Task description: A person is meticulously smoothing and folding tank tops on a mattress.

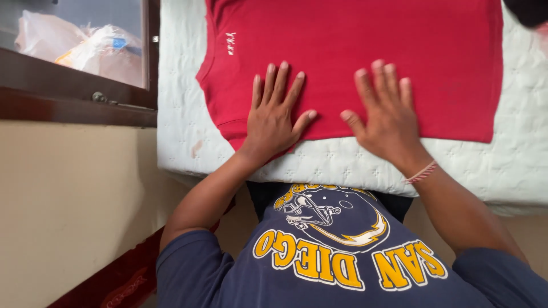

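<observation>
A red shirt (354,40) lies spread flat on a white quilted mattress (182,114). My left hand (274,117) rests palm down on the shirt's near left part, fingers spread, by a sleeve hem. My right hand (385,117) presses flat on the shirt's near edge, fingers apart, with a red and white thread band on its wrist. Neither hand holds anything.
A dark wooden window frame (74,97) with plastic bags (85,45) behind the glass is at the left, above a beige wall (68,205). A dark object (528,10) sits at the top right corner. My navy printed shirt (342,251) fills the bottom.
</observation>
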